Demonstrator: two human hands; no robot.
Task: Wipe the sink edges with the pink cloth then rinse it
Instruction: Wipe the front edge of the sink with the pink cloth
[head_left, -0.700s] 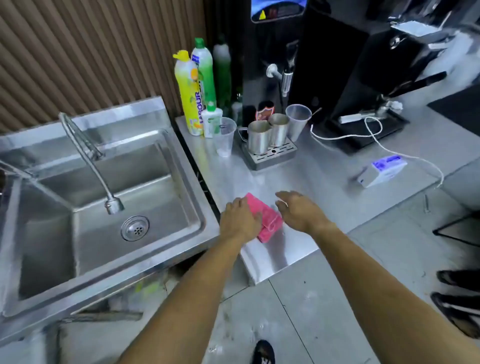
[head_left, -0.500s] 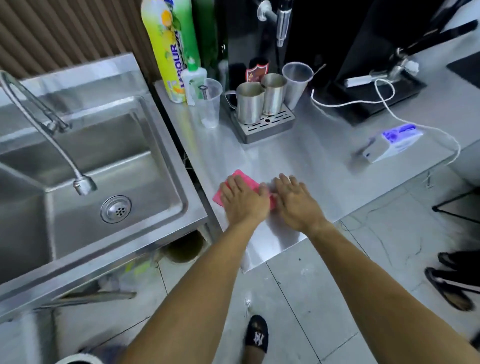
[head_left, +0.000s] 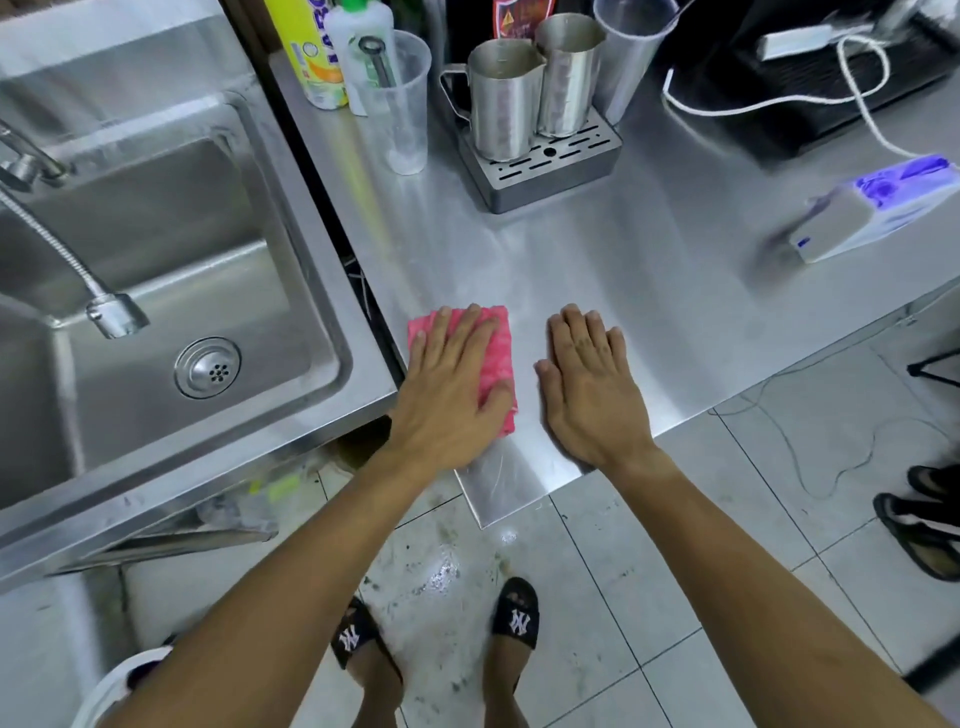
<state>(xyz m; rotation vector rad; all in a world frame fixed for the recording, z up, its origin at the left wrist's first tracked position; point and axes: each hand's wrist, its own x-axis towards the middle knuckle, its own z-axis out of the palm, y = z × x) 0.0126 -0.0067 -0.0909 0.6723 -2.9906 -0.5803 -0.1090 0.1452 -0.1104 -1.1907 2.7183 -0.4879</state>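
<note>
1. On the steel counter (head_left: 597, 270) near its front edge, we press our left hand (head_left: 452, 389) flat on the pink cloth (head_left: 496, 358); fingers straight, slightly spread, thumb out to the right across the cloth.
2. Pink cloth: folded oblong, soft ribbed texture, lying flat just right of the gap between counter and sink (head_left: 332, 291), not on the sink rim.
3. Our right hand (head_left: 592, 384) lies palm down on bare steel just beside the cloth, not touching it; fingers straight and close together, thumb slightly apart.
4. Sink: brushed stainless, rectangular basin with rounded corners, one round perforated drain (head_left: 208, 368), one flexible metal faucet (head_left: 67, 260) hanging over the basin.
5. Two steel pitchers (head_left: 506, 104) stand side by side on one slotted grey drip tray (head_left: 550, 166); what they hold is not visible.
6. Two clear plastic cups: one (head_left: 400, 104) left of the tray holds a metal utensil, one (head_left: 631, 47) behind the pitchers, contents unclear.
7. Two bottles at the back: one yellow (head_left: 311, 52), one white with green cap (head_left: 358, 47).
8. One white cable (head_left: 862, 98) loops across the counter towards a blurred white box with purple print (head_left: 872, 208).
9. Two black slippers (head_left: 436, 631) on our feet, grey tiled floor (head_left: 649, 597); another pair of sandals (head_left: 924, 519) at the right edge.
</note>
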